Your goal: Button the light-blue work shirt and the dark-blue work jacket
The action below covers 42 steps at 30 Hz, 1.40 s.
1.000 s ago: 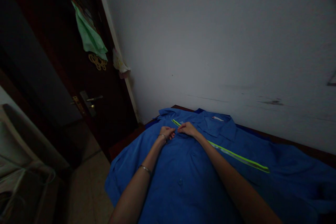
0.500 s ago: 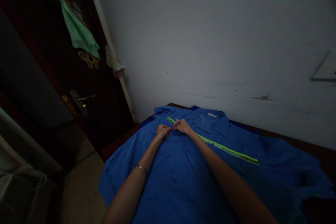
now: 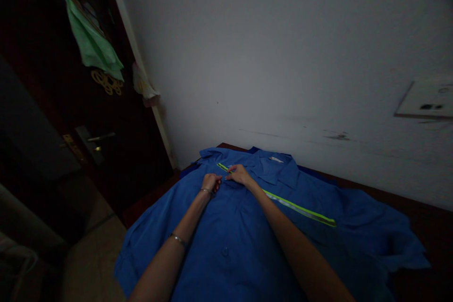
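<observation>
A blue work shirt (image 3: 247,236) with a yellow-green reflective stripe (image 3: 297,207) lies spread on a dark wooden table (image 3: 421,217), collar toward the wall. Both my arms reach across it to the chest, just below the collar (image 3: 274,167). My left hand (image 3: 210,181) is curled, its fingers pinched on the shirt's front edge. My right hand (image 3: 239,174) lies beside it, fingers bent down and pinching the same front edge. The two hands almost touch. A button (image 3: 224,251) shows lower down on the front.
A white wall rises right behind the table, with a socket plate (image 3: 426,101) at the right. At the left stands a dark door (image 3: 71,118) with a metal handle (image 3: 95,139) and a green cloth (image 3: 90,42) hanging on it. Tiled floor (image 3: 88,264) lies below.
The view has swung right, so the door has slid left and the socket plate has come into sight. My hands stay together on the shirt's front, shifting only slightly.
</observation>
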Available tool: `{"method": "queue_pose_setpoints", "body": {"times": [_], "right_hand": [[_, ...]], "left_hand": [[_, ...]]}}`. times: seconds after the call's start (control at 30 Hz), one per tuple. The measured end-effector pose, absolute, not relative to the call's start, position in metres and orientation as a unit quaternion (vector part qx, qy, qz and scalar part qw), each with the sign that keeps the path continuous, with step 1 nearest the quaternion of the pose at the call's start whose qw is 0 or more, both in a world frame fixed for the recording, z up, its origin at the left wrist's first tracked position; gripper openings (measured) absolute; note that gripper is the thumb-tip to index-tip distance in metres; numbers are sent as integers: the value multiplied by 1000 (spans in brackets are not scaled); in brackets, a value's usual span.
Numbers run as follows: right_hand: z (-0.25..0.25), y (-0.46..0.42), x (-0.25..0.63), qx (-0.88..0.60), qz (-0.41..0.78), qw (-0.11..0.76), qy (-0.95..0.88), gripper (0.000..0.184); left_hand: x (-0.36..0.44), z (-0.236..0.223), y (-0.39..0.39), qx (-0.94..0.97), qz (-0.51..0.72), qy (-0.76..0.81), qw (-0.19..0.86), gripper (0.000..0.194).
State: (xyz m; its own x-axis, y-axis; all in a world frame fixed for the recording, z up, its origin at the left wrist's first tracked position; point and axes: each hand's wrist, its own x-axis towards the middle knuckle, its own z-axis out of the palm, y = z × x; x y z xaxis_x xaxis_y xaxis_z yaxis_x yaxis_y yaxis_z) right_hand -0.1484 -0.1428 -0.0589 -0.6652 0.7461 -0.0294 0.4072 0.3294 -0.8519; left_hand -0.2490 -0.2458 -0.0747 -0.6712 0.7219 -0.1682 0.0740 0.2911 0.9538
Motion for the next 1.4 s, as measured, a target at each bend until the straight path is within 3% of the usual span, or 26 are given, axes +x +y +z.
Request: {"method": "queue_pose_setpoints", "body": {"times": [0.33, 0.63, 0.87, 1.2, 1.4], "right_hand": [[-47, -151, -146, -374, 536, 175, -736, 31], [-40, -161, -148, -399, 612, 177, -659, 61], [-37, -164, -147, -398, 623, 199, -643, 59], [-38, -174, -151, -335, 552, 253, -720, 46], [-49, -182, -149, -283, 328, 312, -846, 42]], "left_hand": [[-247, -75, -246, 254, 586, 704, 312, 26], [-244, -76, -247, 274, 635, 657, 302, 26], [-238, -75, -249, 294, 654, 636, 286, 32], [-240, -73, -250, 266, 690, 611, 282, 35], [-239, -73, -252, 262, 696, 610, 275, 36]]}}
